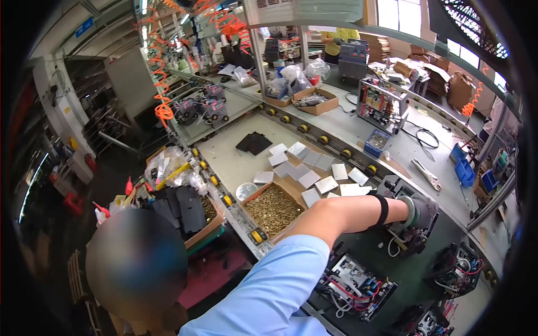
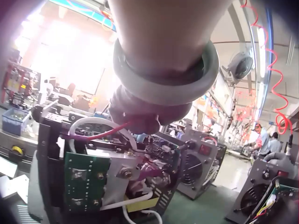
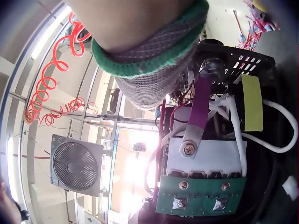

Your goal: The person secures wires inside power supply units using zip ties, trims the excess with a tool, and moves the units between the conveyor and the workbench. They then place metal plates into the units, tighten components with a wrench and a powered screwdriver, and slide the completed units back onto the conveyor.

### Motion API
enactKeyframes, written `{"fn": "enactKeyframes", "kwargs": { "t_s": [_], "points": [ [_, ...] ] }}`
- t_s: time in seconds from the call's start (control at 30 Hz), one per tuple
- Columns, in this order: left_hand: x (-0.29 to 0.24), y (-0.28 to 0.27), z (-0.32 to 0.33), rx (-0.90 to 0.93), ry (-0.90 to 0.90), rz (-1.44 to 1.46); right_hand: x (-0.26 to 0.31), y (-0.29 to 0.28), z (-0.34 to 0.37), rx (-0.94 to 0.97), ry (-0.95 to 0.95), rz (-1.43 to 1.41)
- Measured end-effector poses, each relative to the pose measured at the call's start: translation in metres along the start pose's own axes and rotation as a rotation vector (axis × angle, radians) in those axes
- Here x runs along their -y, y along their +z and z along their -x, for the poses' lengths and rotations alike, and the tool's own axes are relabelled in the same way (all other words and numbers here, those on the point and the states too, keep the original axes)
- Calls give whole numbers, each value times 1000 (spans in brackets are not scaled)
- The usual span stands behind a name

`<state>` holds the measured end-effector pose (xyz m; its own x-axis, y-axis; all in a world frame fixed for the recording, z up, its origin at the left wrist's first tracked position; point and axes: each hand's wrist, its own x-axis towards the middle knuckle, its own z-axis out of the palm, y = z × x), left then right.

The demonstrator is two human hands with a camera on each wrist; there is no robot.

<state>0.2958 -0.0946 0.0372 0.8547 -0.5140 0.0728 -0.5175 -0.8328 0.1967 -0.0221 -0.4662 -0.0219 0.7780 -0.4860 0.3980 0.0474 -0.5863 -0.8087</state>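
In the head view my gloved left hand (image 1: 421,213) lies over the top of an uncased electrical unit (image 1: 416,242). Close up in the left wrist view, the grey glove (image 2: 147,109) is bunched just above that unit's white cables, beside a green circuit board (image 2: 86,182). My right hand (image 3: 152,84), in a grey knitted glove with a green cuff, reaches over a unit with a purple strip (image 3: 200,105), a yellow label (image 3: 252,102) and a green circuit board (image 3: 201,195). Its fingers are hidden beyond the cuff, and I cannot tell what they hold. The head view does not show this hand.
More uncased units (image 1: 356,288) stand on the green surface nearby. Beyond my left arm are scattered pale plates (image 1: 308,179) and a carton of small brass-coloured parts (image 1: 272,210). A blue bin (image 1: 377,141) and pliers (image 1: 426,173) lie on the far bench, past the roller track.
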Motion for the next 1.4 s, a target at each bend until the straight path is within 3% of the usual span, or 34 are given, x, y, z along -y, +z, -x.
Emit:
{"fn": "enactKeyframes", "kwargs": {
  "t_s": [0.03,0.07,0.13,0.17,0.3,0.37,0.4,0.43,0.47,0.5,0.53,0.57,0.6,0.67,0.8,0.83,0.87,1.0,1.07,1.17,1.23,1.3,1.33,1.37,1.4],
  "points": [
    [-1,3,-5,-23,4,109,-4,-2,1,16,192,-95],
    [1,6,-9,-17,23,117,-8,-3,3,0,200,-82],
    [10,2,-18,131,139,-27,5,5,3,-21,-14,22],
    [11,1,-22,145,102,-16,19,5,1,-14,-212,157],
    [16,-21,1,217,177,83,40,11,-1,-34,-68,212],
    [27,-26,10,111,399,-13,52,18,-1,-60,1,140],
    [29,-42,23,138,374,185,38,16,-4,-52,-26,87],
    [35,-25,15,-4,516,197,-96,-36,-21,67,-207,228],
    [37,-27,19,-46,555,367,-89,-32,-13,-12,-87,322],
    [45,-1,10,-62,602,673,-44,-21,-3,1,-60,246],
    [41,-12,9,-52,712,577,-16,-13,-1,-4,-111,332],
    [42,-6,1,-146,871,724,-12,-9,-2,-38,-86,259],
    [41,-6,0,-57,902,852,-11,-6,-1,-74,-90,260],
    [44,-6,6,-39,788,734,-3,-2,-1,-100,-62,258],
    [39,-22,9,-63,866,375,0,0,2,-117,38,180],
    [35,-18,8,-142,922,267,-7,1,3,-141,23,175],
    [36,-16,9,-82,944,199,-7,1,2,-149,30,152],
    [32,-2,10,-172,998,-79,-9,-2,2,-122,37,150],
    [32,-8,10,-71,1027,-214,-13,-2,2,-138,51,114],
    [24,-15,33,-44,884,-182,-7,-2,2,-117,73,116],
    [8,-30,78,-396,746,-244,-8,-3,0,-85,-3,178],
    [-18,-54,134,-239,617,-40,2,0,-2,-79,-76,308],
    [-27,-62,160,-122,667,80,13,1,-2,-86,-155,442],
    [-40,-66,185,3,628,196,39,6,-2,-151,-412,762],
    [-51,-59,210,34,613,174,62,14,-3,-151,-417,751]
  ]
}}
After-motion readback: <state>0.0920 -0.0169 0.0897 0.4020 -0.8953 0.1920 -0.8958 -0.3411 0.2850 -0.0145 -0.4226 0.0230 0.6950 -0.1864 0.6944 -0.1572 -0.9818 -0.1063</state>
